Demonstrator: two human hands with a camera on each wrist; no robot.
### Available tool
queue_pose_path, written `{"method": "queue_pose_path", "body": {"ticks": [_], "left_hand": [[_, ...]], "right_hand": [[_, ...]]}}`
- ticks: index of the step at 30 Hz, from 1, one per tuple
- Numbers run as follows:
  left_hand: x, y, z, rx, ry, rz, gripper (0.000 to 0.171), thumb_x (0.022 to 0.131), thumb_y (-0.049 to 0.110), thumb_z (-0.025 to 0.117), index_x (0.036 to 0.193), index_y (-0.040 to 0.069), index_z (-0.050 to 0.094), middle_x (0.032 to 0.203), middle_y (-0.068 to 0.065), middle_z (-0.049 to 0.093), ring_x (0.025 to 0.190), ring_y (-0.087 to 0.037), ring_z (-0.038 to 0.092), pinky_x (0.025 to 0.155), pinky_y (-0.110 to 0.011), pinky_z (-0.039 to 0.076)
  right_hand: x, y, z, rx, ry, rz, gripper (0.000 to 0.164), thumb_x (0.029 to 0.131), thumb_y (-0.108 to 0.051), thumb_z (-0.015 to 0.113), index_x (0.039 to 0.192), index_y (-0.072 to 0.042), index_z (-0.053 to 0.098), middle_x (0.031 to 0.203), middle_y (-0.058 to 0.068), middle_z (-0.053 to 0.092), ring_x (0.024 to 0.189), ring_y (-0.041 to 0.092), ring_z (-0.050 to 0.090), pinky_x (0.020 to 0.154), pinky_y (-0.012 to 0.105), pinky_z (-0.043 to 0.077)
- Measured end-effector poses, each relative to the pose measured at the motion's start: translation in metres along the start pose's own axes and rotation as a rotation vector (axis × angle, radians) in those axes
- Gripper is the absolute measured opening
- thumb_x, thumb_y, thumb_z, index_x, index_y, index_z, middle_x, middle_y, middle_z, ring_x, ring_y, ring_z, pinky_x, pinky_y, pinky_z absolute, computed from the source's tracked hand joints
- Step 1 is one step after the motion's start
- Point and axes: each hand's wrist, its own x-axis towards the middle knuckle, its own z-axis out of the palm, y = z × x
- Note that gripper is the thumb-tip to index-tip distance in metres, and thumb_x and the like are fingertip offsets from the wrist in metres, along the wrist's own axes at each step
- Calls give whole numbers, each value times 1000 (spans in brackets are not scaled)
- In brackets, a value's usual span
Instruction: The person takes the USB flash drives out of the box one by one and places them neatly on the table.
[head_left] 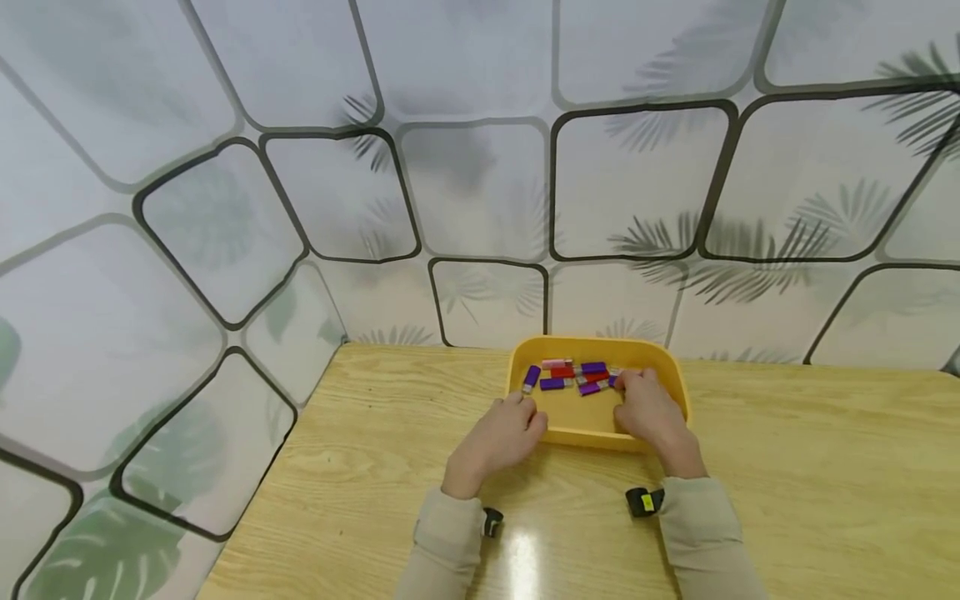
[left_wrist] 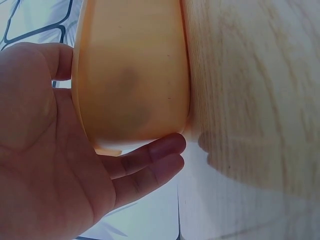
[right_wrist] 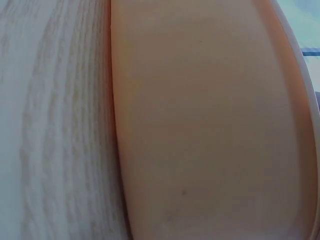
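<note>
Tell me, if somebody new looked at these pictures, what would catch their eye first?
Probably the bright yellow tray on the wooden table, with purple USB sticks and red ones clustered toward its far side. Next, the two hands at it: the left hand at its near left corner, the right hand reaching in on the right. Behind, the leaf-patterned wall fills much of the head view.

No lettering can be read. Any marking on the yellow patch [head_left: 648,502] of the black wrist device [head_left: 637,502] is too small.
</note>
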Motion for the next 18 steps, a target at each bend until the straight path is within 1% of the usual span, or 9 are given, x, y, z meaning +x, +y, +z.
{"method": "queue_pose_path", "body": {"ticks": [2,5,9,13,18], "left_hand": [[0,0,0,2,-2,1,31,105,29,37,92,12,59,95,0,52,87,-15,49,102,-43,40],[0,0,-1,1,-1,4,31,105,29,37,91,12,58,94,0,52,87,-15,49,101,-42,40],[1,0,-1,-1,0,11,32,106,28,36,87,13,57,92,0,51,85,-15,48,97,-41,41],[2,-1,0,-2,-4,5,32,106,28,36,87,13,57,91,0,51,86,-15,47,97,-41,41],[2,1,0,-6,4,-10,33,105,30,35,90,12,59,93,0,52,88,-15,48,103,-43,39]], "right_hand": [[0,0,-1,11,-4,4,37,83,-1,57,120,5,55,119,29,42,83,33,54,72,47,48],[-1,-1,-2,23,-7,18,37,82,0,57,118,5,53,117,29,39,77,32,53,65,43,46],[-2,-1,-2,16,7,38,31,81,0,57,111,3,52,111,27,39,73,31,51,60,40,42],[-2,0,-2,-3,17,20,24,80,1,59,103,1,54,106,25,45,78,32,52,64,42,44],[1,2,-2,-12,8,-30,22,79,3,60,101,3,57,102,23,54,84,32,53,71,45,47]]}}
